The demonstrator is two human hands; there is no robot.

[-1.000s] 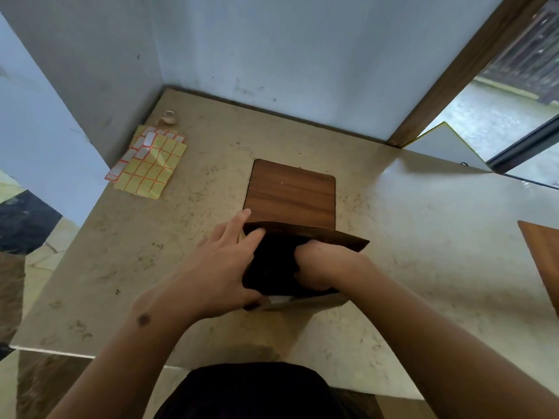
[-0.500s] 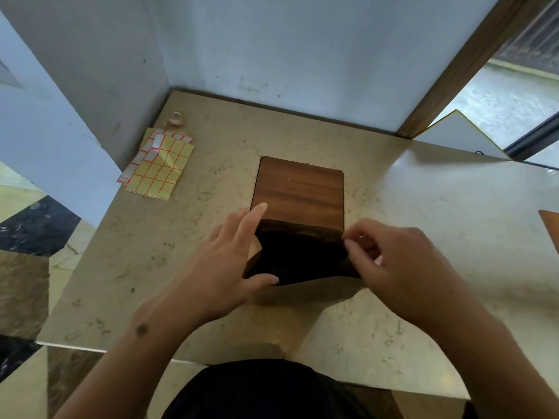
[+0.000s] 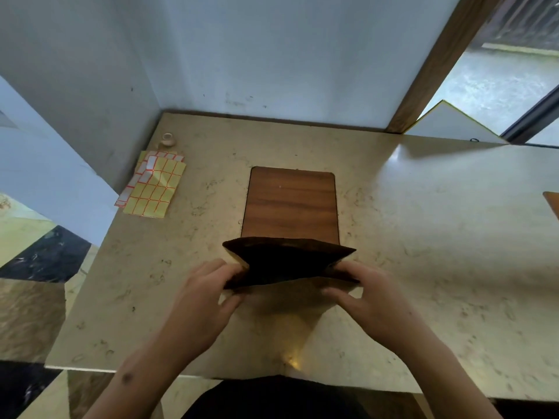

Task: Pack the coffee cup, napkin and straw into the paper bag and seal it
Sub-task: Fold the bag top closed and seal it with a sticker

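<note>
A brown paper bag (image 3: 289,263) stands on the marble table (image 3: 423,237) in front of me, its mouth dark and pulled wide into a flat slit. My left hand (image 3: 208,294) pinches the left corner of the bag's top edge. My right hand (image 3: 367,294) pinches the right corner. The inside of the bag is too dark to see. No coffee cup, napkin or straw shows anywhere in view.
A wooden board (image 3: 290,204) lies flat just behind the bag. Yellow sticker sheets (image 3: 151,189) lie at the back left, with a small tape roll (image 3: 167,140) beyond them in the corner. Walls close off the back and left. Another wooden piece (image 3: 552,204) pokes in at the right edge.
My right hand came out of the bag's mouth and moved to its right corner. My left hand shifted to the left corner, and the top has been stretched wide and flatter.
</note>
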